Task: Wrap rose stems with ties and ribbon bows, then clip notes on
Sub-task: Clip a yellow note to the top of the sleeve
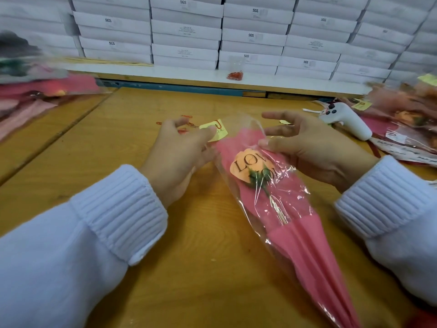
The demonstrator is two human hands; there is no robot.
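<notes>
White sleeves are framing the near edge. Between them the rose is lying on the counter in pink paper and clear wrap, its narrow stem end pointing toward the camera and running off the lower right, its open mouth pointing away. No tie or bow is showing on the stretch of stem in view, so those steps are looking undone or hidden on this one. The note step appears to be the one in hand.

The left hand is sitting at the wrap's left edge, fingers curled and thumb pinching a yellow note that is carrying a red clip right at the wrap's mouth. Whether the clip is already biting the wrap, I cannot tell. The right hand is hovering over the other side with fingers spread and straight, gripping nothing — only the thumb tip is pressing the wrap down.

Just beyond the left hand, loose clips are lying scattered. Beyond the right hand a white handheld device is resting, and past it a pile of roses is already wearing yellow notes — a fair share seems done. A blurred pile is lying far left, and stacked boxes are filling the back.
</notes>
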